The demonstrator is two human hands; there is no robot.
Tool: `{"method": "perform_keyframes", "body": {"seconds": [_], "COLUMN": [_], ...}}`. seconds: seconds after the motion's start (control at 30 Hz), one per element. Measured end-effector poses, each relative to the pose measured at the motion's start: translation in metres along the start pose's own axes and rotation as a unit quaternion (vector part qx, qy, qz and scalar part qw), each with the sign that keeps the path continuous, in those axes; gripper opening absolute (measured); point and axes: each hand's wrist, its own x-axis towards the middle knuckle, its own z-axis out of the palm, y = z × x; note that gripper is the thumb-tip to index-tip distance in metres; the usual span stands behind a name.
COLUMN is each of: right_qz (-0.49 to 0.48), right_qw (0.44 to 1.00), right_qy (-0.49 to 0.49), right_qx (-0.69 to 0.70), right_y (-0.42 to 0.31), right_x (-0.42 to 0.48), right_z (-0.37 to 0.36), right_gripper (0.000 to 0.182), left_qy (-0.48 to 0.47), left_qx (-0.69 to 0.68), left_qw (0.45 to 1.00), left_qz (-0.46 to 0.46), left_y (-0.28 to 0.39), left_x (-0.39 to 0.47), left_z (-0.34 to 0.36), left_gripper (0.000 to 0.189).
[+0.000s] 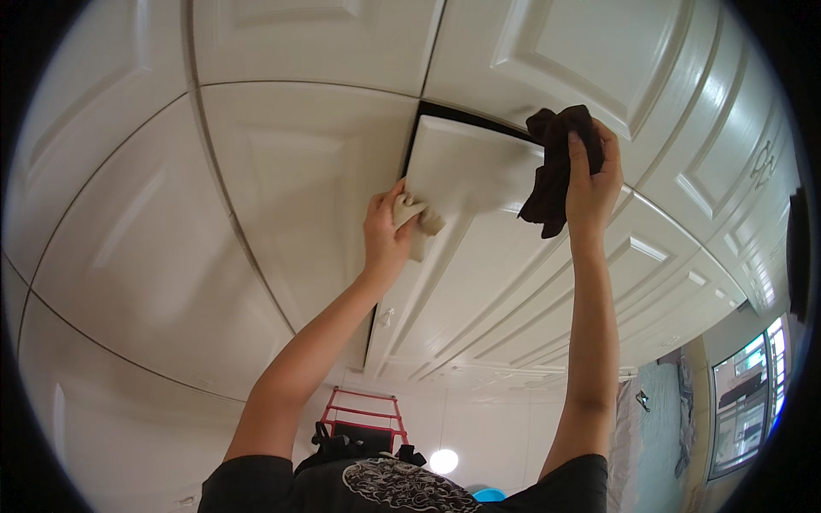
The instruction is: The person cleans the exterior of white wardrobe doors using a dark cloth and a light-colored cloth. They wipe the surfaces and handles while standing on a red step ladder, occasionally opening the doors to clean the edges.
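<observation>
A white panelled cabinet door point(474, 167) stands slightly ajar in front of me, with a dark gap along its top and upper left edge. My left hand point(387, 224) is at the door's left edge and grips a crumpled beige cloth point(428, 219), its fingertips reaching the edge. Higher and to the right, my right hand point(593, 179) holds a dark brown cloth point(558, 167) near the door's upper right corner. The thumb lies over the cloth's front. Whether that cloth touches the door, I cannot tell.
White panelled cabinet fronts point(282, 160) surround the door. A small knob point(386, 317) sits low on the door's left side. Below are a red metal frame point(363, 410), a round white light point(444, 460) and part of a blue basin point(489, 494). A window point(744, 397) is at the right.
</observation>
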Motion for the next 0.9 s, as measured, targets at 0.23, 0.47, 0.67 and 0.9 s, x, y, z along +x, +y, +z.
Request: {"method": "perform_keyframes", "body": {"seconds": [0.23, 0.47, 0.67, 0.9], "right_qz": [-0.035, -0.025, 0.041, 0.016], "right_qw": [0.997, 0.996, 0.992, 0.993], "right_qy": [-0.060, -0.085, -0.108, -0.119], "right_qx": [-0.033, -0.028, 0.043, 0.010], "right_y": [-0.009, -0.004, 0.021, 0.035], "right_x": [-0.027, -0.039, -0.049, -0.045], "right_z": [0.034, 0.045, 0.055, 0.074], "right_gripper": [0.023, 0.023, 0.026, 0.022], "left_qy": [-0.037, -0.024, -0.096, -0.163], "left_qx": [-0.062, 0.010, 0.096, 0.054], "left_qw": [0.996, 0.991, 0.965, 0.932], "left_qz": [-0.053, -0.129, -0.226, -0.319], "left_y": [-0.003, -0.086, -0.228, -0.297], "left_x": [0.016, -0.019, -0.134, -0.195], "left_z": [-0.004, -0.049, -0.041, -0.008], "left_gripper": [0.044, 0.036, 0.028, 0.025]}}
